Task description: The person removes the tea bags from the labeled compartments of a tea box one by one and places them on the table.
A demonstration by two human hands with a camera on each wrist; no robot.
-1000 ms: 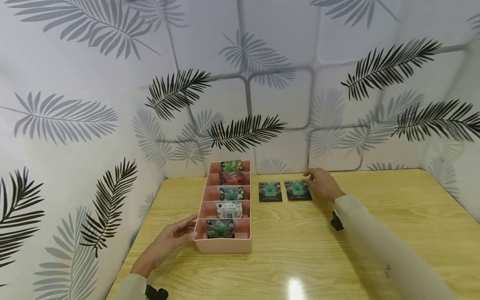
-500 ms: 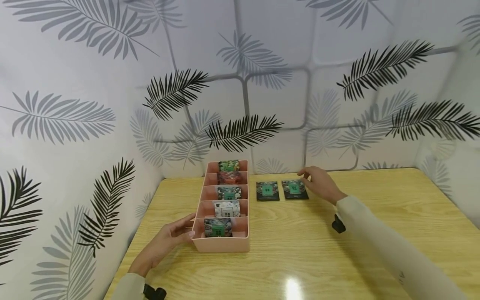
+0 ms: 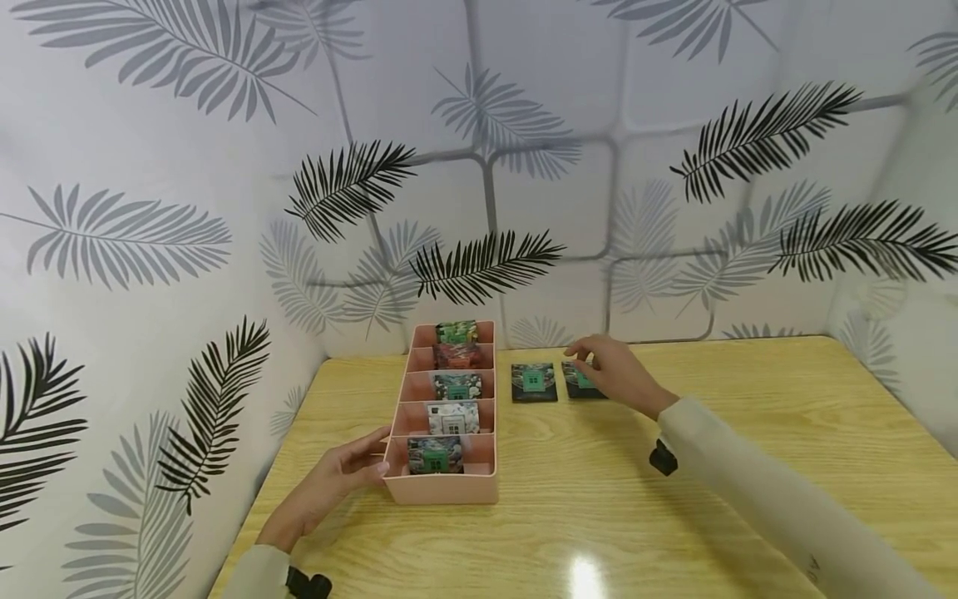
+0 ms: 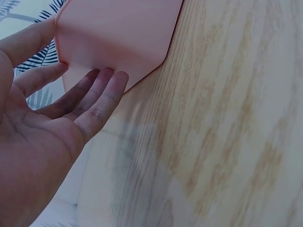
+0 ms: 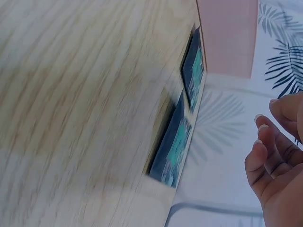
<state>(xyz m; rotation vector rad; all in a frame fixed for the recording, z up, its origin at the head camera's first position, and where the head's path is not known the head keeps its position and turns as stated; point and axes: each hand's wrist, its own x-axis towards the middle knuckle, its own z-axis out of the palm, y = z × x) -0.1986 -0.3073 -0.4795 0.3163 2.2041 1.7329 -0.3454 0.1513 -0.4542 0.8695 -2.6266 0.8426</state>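
A pink divided box [image 3: 441, 491] stands left of the table's middle, a printed sachet in each of its compartments, the nearest sachet [image 3: 436, 456] dark with a green label. My left hand [image 3: 337, 482] touches the box's left front corner; in the left wrist view its spread fingers [image 4: 106, 99] rest against the pink wall. Right of the box lie two dark sachets with green labels, a left sachet [image 3: 534, 383] and a right sachet [image 3: 576, 378]. My right hand [image 3: 621, 374] hovers over the right sachet, partly covering it. In the right wrist view its loosely bent fingers [image 5: 258, 161] hold nothing.
The wooden table [image 3: 554, 507] extends in front of the box and to the right. A pale wall covering [image 3: 554, 200] with leaf prints rises behind the table and along its left side. A bright reflection lies near the front.
My right hand has moved left, from beside the right sachet to over it. The left hand stays at the box. The head view has shifted slightly.
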